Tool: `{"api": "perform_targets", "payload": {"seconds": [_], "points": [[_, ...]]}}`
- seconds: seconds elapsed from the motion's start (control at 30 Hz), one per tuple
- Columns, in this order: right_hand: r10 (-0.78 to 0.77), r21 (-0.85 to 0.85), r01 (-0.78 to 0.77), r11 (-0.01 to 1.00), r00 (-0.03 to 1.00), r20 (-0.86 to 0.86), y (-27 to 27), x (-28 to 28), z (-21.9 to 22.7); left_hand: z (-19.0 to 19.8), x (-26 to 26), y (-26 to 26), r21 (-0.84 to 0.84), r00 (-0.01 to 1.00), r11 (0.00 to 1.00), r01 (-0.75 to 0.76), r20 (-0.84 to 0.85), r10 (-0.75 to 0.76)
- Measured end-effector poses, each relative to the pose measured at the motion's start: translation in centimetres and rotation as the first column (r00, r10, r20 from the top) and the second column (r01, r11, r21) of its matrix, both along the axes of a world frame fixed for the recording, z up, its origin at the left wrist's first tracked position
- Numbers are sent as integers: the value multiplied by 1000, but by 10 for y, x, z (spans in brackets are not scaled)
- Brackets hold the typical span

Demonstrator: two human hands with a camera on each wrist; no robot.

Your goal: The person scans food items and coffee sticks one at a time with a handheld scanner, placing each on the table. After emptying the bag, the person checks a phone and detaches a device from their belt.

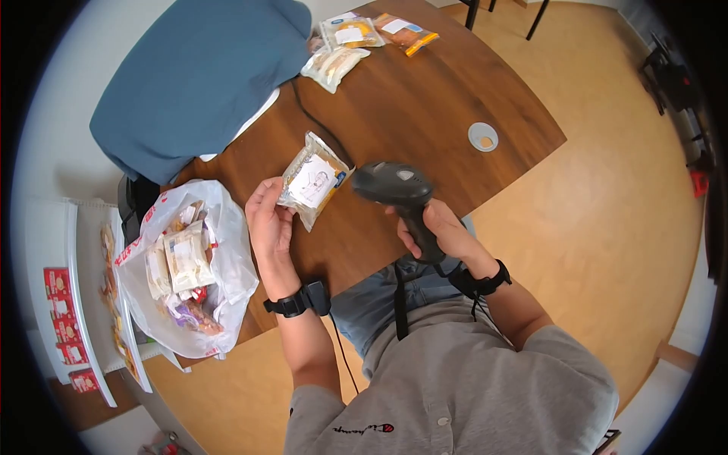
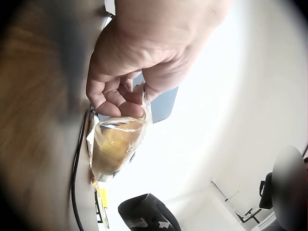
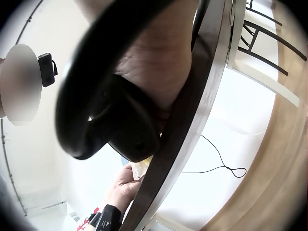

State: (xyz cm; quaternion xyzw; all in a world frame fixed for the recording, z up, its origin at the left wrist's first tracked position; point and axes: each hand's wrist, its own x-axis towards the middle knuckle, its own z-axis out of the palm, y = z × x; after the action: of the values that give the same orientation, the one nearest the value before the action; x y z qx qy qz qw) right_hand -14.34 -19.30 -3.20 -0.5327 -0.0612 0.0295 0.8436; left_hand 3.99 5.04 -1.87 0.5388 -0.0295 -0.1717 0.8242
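The left hand (image 1: 268, 221) pinches the near-left edge of a clear plastic food packet (image 1: 313, 182) bearing a white label with a drawing. In the left wrist view the thumb and fingers of the left hand (image 2: 139, 62) grip the crinkled end of the packet (image 2: 114, 147), yellowish inside. The right hand (image 1: 449, 231) is wrapped round the handle of a black handheld scanner (image 1: 394, 184), whose head is close to the packet's right side. In the right wrist view the scanner (image 3: 127, 120) hides most of the right hand (image 3: 161, 62).
A white plastic bag (image 1: 236, 284) full of packets stands left of the left arm. More packets (image 1: 335, 67) lie at the table's far side, beside a blue cloth (image 1: 205, 76). A black cable crosses the table (image 1: 425, 98); a round grommet (image 1: 483, 136) sits at right.
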Motion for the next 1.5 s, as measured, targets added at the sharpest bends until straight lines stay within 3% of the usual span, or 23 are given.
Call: {"api": "perform_targets", "payload": {"seconds": [0.1, 0.23, 0.3, 0.33, 0.43, 0.5, 0.53, 0.6, 0.7, 0.87, 0.93, 0.97, 1.03, 1.07, 1.1, 1.17, 1.2, 1.23, 1.3, 1.37, 1.4, 1.43, 1.5], "points": [[19, 15, -19, 1000, 999, -27, 0, 1, -1, 10, -7, 18, -151, 998, 987, -59, 28, 64], [1, -16, -2, 1000, 1000, -18, 0, 2, -4, 37, -26, 71, -93, 945, 953, -288, 136, 299], [4, -11, -5, 1000, 1000, -29, 1, 2, -2, 61, -36, 111, -12, 820, 835, -550, 182, 542], [7, -17, -8, 1000, 1000, -23, 0, 3, -2, 68, -34, 140, 1, 784, 815, -579, 277, 556], [11, -24, -11, 1000, 1000, -13, -2, 3, -3, 94, -42, 209, 67, 476, 597, -799, 678, 560], [19, -29, -19, 999, 1000, -2, -2, 3, -3, 101, -37, 232, 215, 317, 279, -936, 858, 404], [26, -23, -26, 999, 1000, 1, -3, 3, -2, 101, -33, 241, 214, 314, 277, -937, 861, 401], [31, -17, -31, 999, 999, 10, -2, 3, -2, 90, -22, 252, 467, 429, -198, -862, 879, 208], [18, 10, -18, 1000, 1000, -9, -2, 2, -3, 68, -8, 248, 461, 467, -288, -839, 883, 54], [19, 10, -19, 1000, 1000, 7, -3, 1, -6, 49, 16, 273, 450, 470, -263, -853, 882, -16], [19, 19, -20, 1000, 1000, 15, -4, 2, -8, 47, 34, 298, 573, 591, -243, -783, 806, -4], [23, 27, -24, 999, 1000, 17, -3, 2, -9, 51, 38, 304, 571, 591, -249, -782, 807, -4], [27, 24, -28, 999, 999, 18, -3, 3, -9, 59, 47, 309, 757, 752, -93, -647, 653, 85], [26, 18, -26, 999, 1000, 15, -3, 3, -8, 62, 47, 309, 767, 765, -104, -633, 640, 69], [30, 20, -30, 999, 999, 15, -3, 3, -7, 64, 39, 311, 767, 765, -108, -632, 640, 71], [-9, 17, 9, 1000, 1000, -5, -1, 1, -6, 96, -8, 265, 511, 508, -53, -858, 860, 55], [4, 26, -3, 1000, 1000, -18, -1, 0, -5, 101, -29, 265, 489, 506, -245, -837, 862, -9], [-5, 7, 5, 1000, 1000, -12, -3, 0, -3, 97, -50, 268, 498, 518, -265, -826, 855, -8], [6, 0, -6, 1000, 1000, -13, -1, 0, -3, 80, -88, 278, 336, 501, -510, -792, 835, -229], [-13, 0, 13, 1000, 1000, -11, -1, 2, -3, 51, -113, 293, 558, 636, -492, -668, 772, 12], [-12, 3, 12, 1000, 999, -34, -1, 2, -4, 37, -122, 297, 633, 684, -455, -626, 726, 69], [2, 3, -2, 1000, 999, -34, -1, 3, -5, 28, -123, 293, 602, 659, -423, -677, 752, 16], [13, -11, -14, 1000, 999, -29, -2, 4, -5, 20, -126, 286, 872, 690, -195, -448, 476, 545]]}}
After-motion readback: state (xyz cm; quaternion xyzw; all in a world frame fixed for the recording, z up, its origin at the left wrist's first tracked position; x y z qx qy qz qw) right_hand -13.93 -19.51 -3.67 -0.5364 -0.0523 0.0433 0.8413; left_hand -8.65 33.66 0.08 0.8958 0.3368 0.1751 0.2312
